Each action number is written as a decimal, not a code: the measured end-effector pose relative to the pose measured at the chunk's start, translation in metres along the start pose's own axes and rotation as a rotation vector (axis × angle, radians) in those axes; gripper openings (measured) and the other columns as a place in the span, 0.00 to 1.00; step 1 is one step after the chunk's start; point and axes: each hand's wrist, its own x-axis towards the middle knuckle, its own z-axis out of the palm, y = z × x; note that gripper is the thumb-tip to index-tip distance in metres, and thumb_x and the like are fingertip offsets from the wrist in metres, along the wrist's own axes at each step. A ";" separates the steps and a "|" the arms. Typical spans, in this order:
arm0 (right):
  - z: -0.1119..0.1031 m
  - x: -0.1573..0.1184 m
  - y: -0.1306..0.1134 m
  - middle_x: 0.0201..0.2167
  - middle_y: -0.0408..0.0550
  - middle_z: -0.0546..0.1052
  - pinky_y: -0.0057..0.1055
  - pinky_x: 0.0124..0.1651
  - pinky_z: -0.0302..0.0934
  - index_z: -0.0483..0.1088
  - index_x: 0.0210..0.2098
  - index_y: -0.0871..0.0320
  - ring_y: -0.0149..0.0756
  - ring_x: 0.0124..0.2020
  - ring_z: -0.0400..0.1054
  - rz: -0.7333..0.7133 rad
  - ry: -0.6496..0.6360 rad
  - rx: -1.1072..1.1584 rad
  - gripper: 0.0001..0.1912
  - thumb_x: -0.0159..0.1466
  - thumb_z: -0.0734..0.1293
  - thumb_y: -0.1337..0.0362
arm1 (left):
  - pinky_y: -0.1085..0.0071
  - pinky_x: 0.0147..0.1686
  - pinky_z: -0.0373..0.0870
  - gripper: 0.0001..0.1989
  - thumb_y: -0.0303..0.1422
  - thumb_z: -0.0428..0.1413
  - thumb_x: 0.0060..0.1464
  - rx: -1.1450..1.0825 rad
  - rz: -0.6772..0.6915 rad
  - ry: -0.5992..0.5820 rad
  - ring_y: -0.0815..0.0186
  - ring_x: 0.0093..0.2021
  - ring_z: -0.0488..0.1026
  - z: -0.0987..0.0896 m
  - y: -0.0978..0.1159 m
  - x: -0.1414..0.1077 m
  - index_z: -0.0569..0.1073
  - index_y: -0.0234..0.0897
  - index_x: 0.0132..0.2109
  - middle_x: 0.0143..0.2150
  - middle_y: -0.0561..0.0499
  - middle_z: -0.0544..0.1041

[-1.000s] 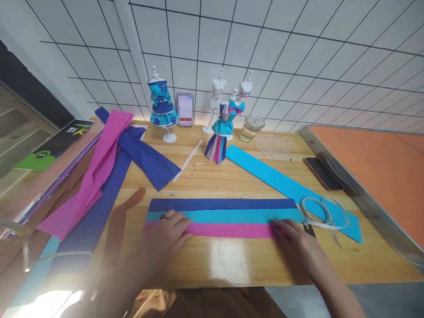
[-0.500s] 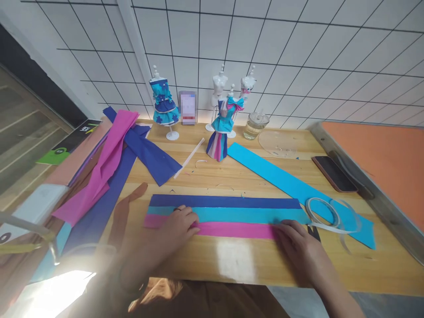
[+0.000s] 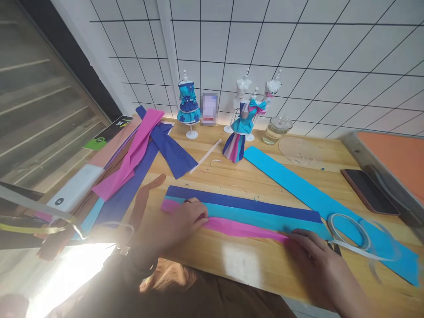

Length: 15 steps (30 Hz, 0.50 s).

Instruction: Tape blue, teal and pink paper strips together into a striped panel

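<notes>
In front of me lies a layered band of thin, crepe-like paper, with a dark blue strip (image 3: 245, 202) at the back, a turquoise strip (image 3: 245, 215) in the middle and a pink strip (image 3: 232, 226) nearest me. My left hand (image 3: 188, 218), fingers bent and close together, presses the pink strip near its left part. At the right, my right hand (image 3: 318, 256) pinches the pink strip's near edge; its fingertips are partly hidden. Between the hands the pink strip bulges and narrows. A tape roll (image 3: 349, 232) and a partly hidden black tool (image 3: 335, 248) lie beside my right hand.
A long bright blue strip (image 3: 285, 181) runs diagonally under the tape. Small dressed mannequins (image 3: 188, 108) and a glass jar (image 3: 277, 130) stand at the back. A phone (image 3: 369, 191) and orange tray (image 3: 394, 154) are right; pink (image 3: 132, 150) and blue strips (image 3: 172, 154) lie left.
My view has turned left, so the table appears tilted. My right hand has drawn the pink strip's right part in, and it now looks narrower and gathered. My left hand stays on the band.
</notes>
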 end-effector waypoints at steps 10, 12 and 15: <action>-0.029 0.070 0.003 0.39 0.43 0.75 0.28 0.34 0.63 0.69 0.42 0.52 0.34 0.37 0.71 0.006 0.060 0.144 0.14 0.66 0.57 0.53 | 0.68 0.45 0.67 0.18 0.30 0.52 0.52 -0.114 -0.128 0.238 0.64 0.43 0.71 -0.038 -0.018 0.019 0.68 0.40 0.52 0.41 0.51 0.74; -0.026 0.091 0.007 0.38 0.44 0.76 0.29 0.36 0.63 0.70 0.41 0.52 0.36 0.37 0.71 0.018 0.052 0.147 0.14 0.65 0.58 0.54 | 0.68 0.46 0.67 0.19 0.30 0.52 0.52 -0.088 -0.119 0.298 0.63 0.44 0.71 -0.049 -0.023 0.029 0.68 0.39 0.53 0.43 0.50 0.74; -0.015 0.120 0.012 0.37 0.46 0.76 0.32 0.35 0.63 0.72 0.40 0.54 0.37 0.35 0.71 0.053 0.047 0.163 0.13 0.64 0.58 0.57 | 0.67 0.49 0.66 0.20 0.28 0.50 0.54 -0.027 -0.095 0.380 0.63 0.48 0.70 -0.057 -0.036 0.046 0.68 0.39 0.54 0.49 0.49 0.74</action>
